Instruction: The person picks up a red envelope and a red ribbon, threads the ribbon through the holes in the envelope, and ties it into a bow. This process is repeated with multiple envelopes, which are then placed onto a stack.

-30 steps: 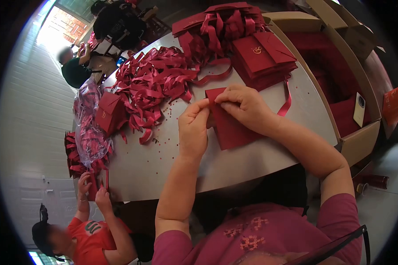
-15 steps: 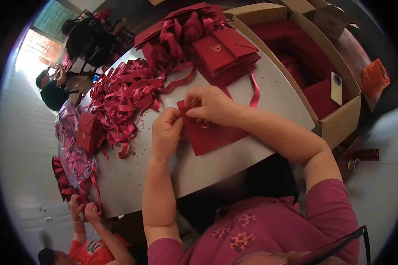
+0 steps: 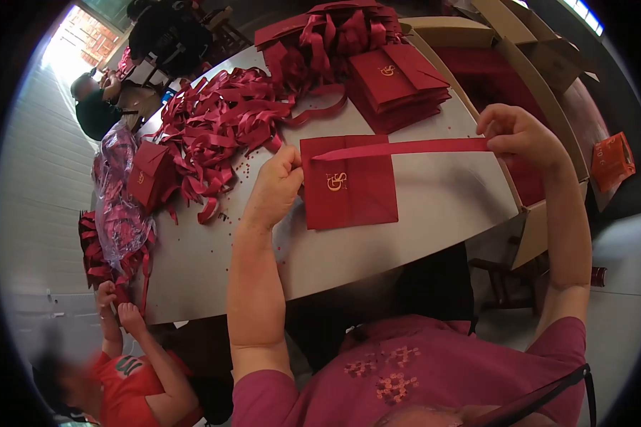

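A flat dark-red paper bag (image 3: 367, 196) with a gold logo lies on the table in front of me. My left hand (image 3: 276, 183) is closed on its left edge, the fingertips partly hidden behind it. A red ribbon (image 3: 427, 147) runs from the bag's upper left part across to the right, stretched nearly straight. Its far end is pinched in my right hand (image 3: 518, 135), raised near the carton. A large heap of loose red ribbons (image 3: 221, 117) lies beyond my left hand.
Stacked red bags (image 3: 399, 78) and more ribboned bags (image 3: 327, 35) stand at the table's far side. An open carton (image 3: 541, 92) is at the right. Plastic-wrapped ribbons (image 3: 121, 199) and a small red bag (image 3: 147, 171) sit left. A co-worker's hands (image 3: 124, 313) are at the lower left.
My right hand has moved from beside my left hand far to the right, drawing the ribbon out straight. My left hand still holds the bag's left edge.
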The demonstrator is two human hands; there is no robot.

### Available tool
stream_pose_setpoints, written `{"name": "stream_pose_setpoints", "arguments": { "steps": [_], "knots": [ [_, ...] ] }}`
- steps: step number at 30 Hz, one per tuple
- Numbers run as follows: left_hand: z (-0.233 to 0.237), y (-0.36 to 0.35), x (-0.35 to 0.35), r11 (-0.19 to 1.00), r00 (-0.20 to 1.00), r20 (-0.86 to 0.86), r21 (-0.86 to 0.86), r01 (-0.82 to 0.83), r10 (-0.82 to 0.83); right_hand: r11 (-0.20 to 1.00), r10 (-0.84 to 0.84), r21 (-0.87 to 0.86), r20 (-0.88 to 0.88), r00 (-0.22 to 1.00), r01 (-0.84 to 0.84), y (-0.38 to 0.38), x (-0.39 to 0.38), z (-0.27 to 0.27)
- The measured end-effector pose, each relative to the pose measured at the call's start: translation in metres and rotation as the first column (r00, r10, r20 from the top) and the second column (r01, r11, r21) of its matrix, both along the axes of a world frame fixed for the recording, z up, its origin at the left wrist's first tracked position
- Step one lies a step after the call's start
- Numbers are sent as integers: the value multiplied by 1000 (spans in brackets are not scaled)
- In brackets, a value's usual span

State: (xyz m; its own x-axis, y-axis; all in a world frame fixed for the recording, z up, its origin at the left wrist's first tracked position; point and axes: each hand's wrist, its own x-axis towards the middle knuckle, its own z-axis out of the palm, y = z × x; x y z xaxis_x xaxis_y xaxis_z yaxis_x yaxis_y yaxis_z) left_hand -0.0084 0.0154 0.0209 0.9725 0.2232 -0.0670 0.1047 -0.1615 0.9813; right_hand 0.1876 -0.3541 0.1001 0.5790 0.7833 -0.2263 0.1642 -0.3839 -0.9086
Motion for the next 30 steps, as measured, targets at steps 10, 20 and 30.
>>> {"name": "stream_pose_setpoints", "arguments": {
  "steps": [10, 20, 30],
  "knots": [
    [-18, 4, 7, 974, 985, -114, -170, -147, 128, 694, 17, 703, -230, 973, 154, 42, -2, 2],
    [-26, 8, 5, 954, 994, -63, 291, -70, 92, 835, -170, 438, 780, 602, -333, 188, -72, -95],
    [7, 31, -10, 963, 908, -402, 271, -4, 117, 862, -96, 351, 821, 562, -366, 191, -81, -112]
  ]
}}
